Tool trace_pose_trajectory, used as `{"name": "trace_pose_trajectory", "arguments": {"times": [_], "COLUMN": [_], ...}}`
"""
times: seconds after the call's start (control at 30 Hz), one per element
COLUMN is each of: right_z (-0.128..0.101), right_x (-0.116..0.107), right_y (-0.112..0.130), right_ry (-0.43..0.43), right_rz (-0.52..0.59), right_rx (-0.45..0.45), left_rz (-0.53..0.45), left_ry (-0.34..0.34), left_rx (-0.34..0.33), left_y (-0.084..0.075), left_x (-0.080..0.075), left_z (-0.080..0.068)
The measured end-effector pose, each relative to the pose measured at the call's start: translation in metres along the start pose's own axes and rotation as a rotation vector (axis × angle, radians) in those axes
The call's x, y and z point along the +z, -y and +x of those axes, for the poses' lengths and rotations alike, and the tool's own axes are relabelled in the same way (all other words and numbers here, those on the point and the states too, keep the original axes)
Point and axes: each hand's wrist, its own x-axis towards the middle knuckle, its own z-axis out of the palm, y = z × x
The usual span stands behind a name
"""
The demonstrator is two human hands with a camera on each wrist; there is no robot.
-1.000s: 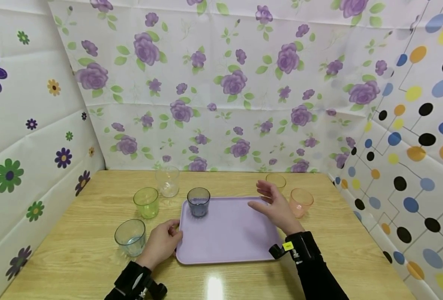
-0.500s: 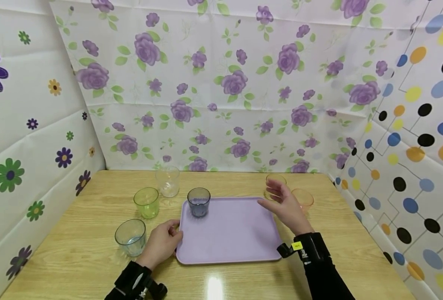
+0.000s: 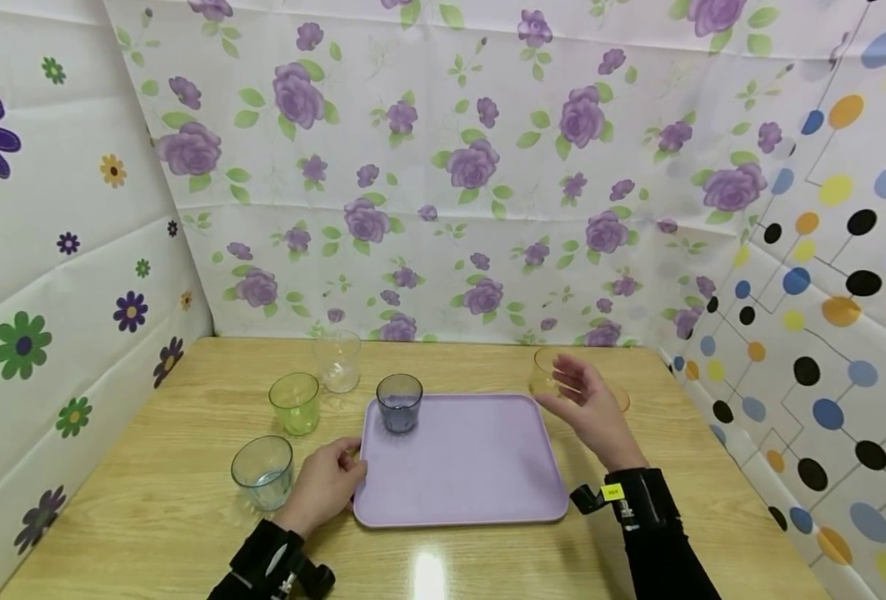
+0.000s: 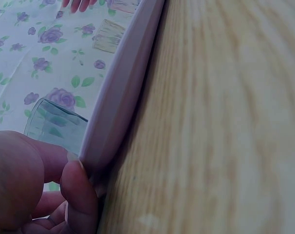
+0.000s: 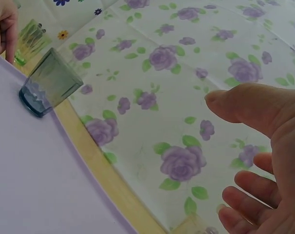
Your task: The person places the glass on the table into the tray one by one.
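A light purple tray lies on the table, with a dark grey glass standing upright at its far left corner. My left hand pinches the tray's left edge; in the left wrist view the thumb and fingers meet at the rim. Beyond the tray's right side, my right hand is held in the air, thumb spread from the loosely bent fingers, holding nothing. Just past its fingers stands a pale yellow glass, partly covered. An orange glass is mostly hidden behind this hand.
Left of the tray stand a green glass, a clear glass behind it, and a pale blue glass close to my left wrist. Patterned sheets rise around the wooden table's back and sides.
My right hand has moved right, from over the tray's far right corner to beside the yellow and orange glasses, covering more of the orange one. The left hand and tray have stayed put.
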Motion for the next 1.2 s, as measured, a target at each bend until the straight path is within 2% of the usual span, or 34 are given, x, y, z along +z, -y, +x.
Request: {"name": "trace_pose_trajectory", "arguments": {"times": [0.57, 1.2], "right_z": [-0.005, -0.012], "right_x": [-0.025, -0.046], "right_y": [0.003, -0.008], "right_ry": [-0.055, -0.139], "right_rz": [-0.012, -0.034], "right_rx": [0.010, 0.021], "left_rz": [0.000, 0.009], "left_ry": [-0.004, 0.003], "left_rx": [-0.006, 0.000], "left_y": [0.002, 0.003], "left_x": [0.000, -0.002], "left_z": [0.002, 0.002]}}
